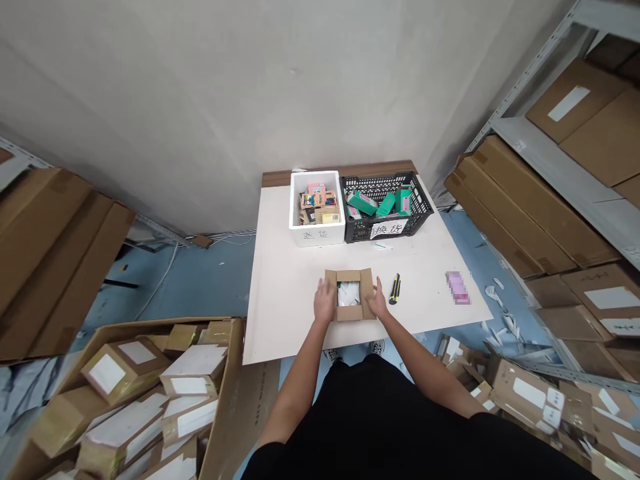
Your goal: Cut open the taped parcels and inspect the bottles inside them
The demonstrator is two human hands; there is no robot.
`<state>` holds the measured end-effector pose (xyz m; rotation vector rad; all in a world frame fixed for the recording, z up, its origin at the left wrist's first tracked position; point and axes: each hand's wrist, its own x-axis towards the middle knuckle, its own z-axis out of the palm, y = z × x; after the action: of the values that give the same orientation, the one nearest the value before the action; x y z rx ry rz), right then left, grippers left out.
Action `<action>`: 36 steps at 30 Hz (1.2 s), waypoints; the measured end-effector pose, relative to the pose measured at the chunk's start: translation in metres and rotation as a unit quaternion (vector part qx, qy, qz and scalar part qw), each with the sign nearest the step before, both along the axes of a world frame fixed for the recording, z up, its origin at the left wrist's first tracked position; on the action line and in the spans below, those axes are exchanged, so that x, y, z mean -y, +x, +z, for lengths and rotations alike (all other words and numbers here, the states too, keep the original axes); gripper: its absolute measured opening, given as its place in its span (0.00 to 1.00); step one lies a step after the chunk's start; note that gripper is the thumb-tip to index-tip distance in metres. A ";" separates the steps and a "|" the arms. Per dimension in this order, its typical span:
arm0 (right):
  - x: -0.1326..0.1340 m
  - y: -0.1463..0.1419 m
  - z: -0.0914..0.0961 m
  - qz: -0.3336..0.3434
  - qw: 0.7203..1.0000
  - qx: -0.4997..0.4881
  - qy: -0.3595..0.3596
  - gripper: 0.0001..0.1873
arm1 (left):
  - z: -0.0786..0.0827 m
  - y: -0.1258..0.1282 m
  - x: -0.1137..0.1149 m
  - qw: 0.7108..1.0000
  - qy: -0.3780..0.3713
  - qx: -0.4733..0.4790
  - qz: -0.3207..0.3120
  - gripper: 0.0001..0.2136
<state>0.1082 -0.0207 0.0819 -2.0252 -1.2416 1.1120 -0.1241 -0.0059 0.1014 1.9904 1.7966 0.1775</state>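
A pale tabletop [280, 300] stands against a grey wall [250, 87], above a blue floor [210, 280]. At its far side sit 2 containers side by side: a white box [313, 238] with small packages, and a black crate [357, 231] with green boxes and a handwritten sign. A black-and-yellow utility knife [395, 289] lies to the right of the hands; farther right is a pixelated purple item [458, 288]. A large open carton [250, 400] full of parcels stands at lower left, and more parcels [525, 393] lie heaped at lower right, below shelving.

Both forearms reach forward over the table's near edge. The left hand [324, 300] is at the left flap, its fingers pointing away from the body; it is blurred, so I cannot tell whether it grips. The right hand [379, 300] is at the right flap, thumb and forefinger spread wide.

Between them, near the table's front edge, sits a small brown box [349, 275]. Its 4 flaps are folded outward, framing crumpled white material [349, 293] inside, with a bit of green at the upper left.
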 end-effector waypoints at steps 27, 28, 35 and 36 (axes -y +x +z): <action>-0.116 -0.039 0.012 0.285 0.897 0.311 -0.129 0.57 | -0.034 -0.005 0.026 0.988 -0.022 0.010 -0.151 0.11; -0.119 -0.037 0.014 0.288 0.899 0.307 -0.124 0.56 | -0.035 -0.004 0.024 0.989 -0.017 0.004 -0.148 0.11; -0.100 -0.053 0.031 0.249 0.915 0.301 0.100 0.41 | -0.043 -0.027 0.020 0.990 0.037 -0.010 -0.138 0.10; -0.092 -0.061 0.030 0.262 0.914 0.278 0.134 0.38 | -0.044 -0.032 0.021 0.990 0.042 -0.011 -0.133 0.10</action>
<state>0.0476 0.0714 0.1118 -1.8979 -2.1876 0.5110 -0.1566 -0.0274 0.0573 2.2757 1.5403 0.1492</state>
